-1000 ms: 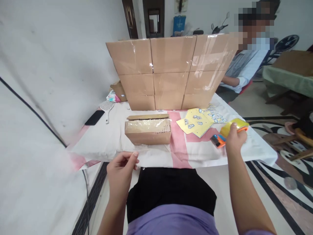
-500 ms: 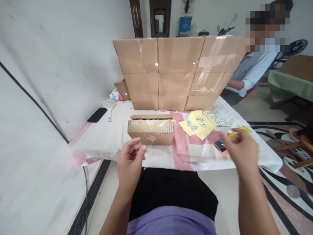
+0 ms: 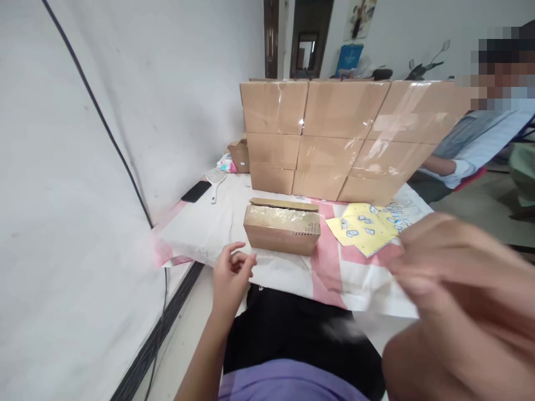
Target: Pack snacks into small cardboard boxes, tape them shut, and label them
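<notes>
On the cloth-covered table a small cardboard box [image 3: 282, 236] stands in front of me, with shiny clear tape across its top and a narrow flap raised at its back edge. My left hand [image 3: 234, 273] is just off the box's near left corner, fingers loosely curled and thumb apart, with nothing visible in it. Close to the camera at the right, my right hand [image 3: 455, 289] is large and blurred, its thumb and fingers pinched together. A pale, see-through smear [image 3: 345, 327] shows below and left of its fingertips; I cannot tell what it is.
A big panel of taped cardboard boxes [image 3: 330, 139] rises behind the small box. Yellow printed paper pieces [image 3: 363, 228] lie at its right. Further left are a black phone [image 3: 196, 191] and a white hairbrush [image 3: 215, 177]. Another person [image 3: 480, 139] sits at the right.
My right hand has come up from the table's right side, much nearer the camera. The clear piece by my left fingers no longer shows there. The view has shifted left.
</notes>
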`<action>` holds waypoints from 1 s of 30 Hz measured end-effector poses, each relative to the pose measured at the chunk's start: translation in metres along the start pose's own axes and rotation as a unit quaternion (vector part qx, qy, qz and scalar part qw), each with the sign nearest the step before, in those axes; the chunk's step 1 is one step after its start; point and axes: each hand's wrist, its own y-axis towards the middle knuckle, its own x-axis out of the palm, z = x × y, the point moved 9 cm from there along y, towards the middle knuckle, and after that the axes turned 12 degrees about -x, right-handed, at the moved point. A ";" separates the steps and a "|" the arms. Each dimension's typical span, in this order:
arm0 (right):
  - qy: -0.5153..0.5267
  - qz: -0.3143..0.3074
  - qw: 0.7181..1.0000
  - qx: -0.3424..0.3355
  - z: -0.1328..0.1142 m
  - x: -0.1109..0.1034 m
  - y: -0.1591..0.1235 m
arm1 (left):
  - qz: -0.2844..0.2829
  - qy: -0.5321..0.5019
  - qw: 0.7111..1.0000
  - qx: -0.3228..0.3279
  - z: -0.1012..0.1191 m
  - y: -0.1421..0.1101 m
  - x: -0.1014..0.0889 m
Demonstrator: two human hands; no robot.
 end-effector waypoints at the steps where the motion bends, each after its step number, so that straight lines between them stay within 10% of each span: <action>1: -0.016 0.004 1.000 0.010 0.000 -0.009 0.006 | 0.021 0.025 0.999 0.018 0.001 0.009 -0.005; 4: 0.046 -0.104 0.990 0.082 0.038 0.019 0.024 | 0.086 0.120 0.980 0.130 0.022 0.036 -0.007; 8: 0.174 -0.237 0.938 0.182 0.132 0.115 0.036 | 0.058 0.269 0.925 0.261 0.044 0.074 0.030; 14: 0.089 -0.326 0.914 0.224 0.247 0.224 0.027 | -0.025 0.214 0.963 0.160 -0.014 0.115 0.044; 18: 0.065 -0.318 0.918 0.226 0.266 0.230 0.013 | 0.000 0.211 0.958 0.195 -0.034 0.100 0.043; 24: 0.004 -0.330 0.926 0.184 0.261 0.227 0.010 | 0.083 0.338 0.890 0.295 -0.006 0.063 0.055; 30: -0.075 -0.370 0.914 0.149 0.248 0.225 0.016 | 0.096 0.321 0.883 0.329 0.011 0.054 0.056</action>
